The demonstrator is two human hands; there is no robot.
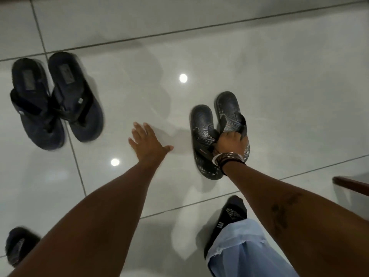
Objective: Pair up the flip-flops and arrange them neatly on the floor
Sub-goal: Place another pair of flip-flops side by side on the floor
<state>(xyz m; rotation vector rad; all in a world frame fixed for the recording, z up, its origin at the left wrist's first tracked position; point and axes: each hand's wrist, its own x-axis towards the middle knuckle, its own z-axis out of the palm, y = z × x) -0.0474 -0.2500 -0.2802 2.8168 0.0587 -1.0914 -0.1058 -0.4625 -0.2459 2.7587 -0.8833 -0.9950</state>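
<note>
Two dark navy flip-flops (56, 98) lie side by side at the left on the pale tiled floor (279, 86), their straps overlapping a little. At centre right a pair of black flip-flops with a wavy pattern (203, 126) hangs or rests together, toes toward me. My right hand (229, 141), with bangles on the wrist, is shut on the straps of both. My left hand (148, 143) is stretched out flat between the two pairs, fingers spread, holding nothing. Another dark flip-flop (18, 244) shows at the bottom left, partly hidden by my left arm.
My foot in a black sock (229, 218) and a light blue trouser leg (239, 250) stand at the bottom right. A dark wooden furniture edge (351, 183) juts in at the right. Two ceiling-light reflections shine on the glossy tiles.
</note>
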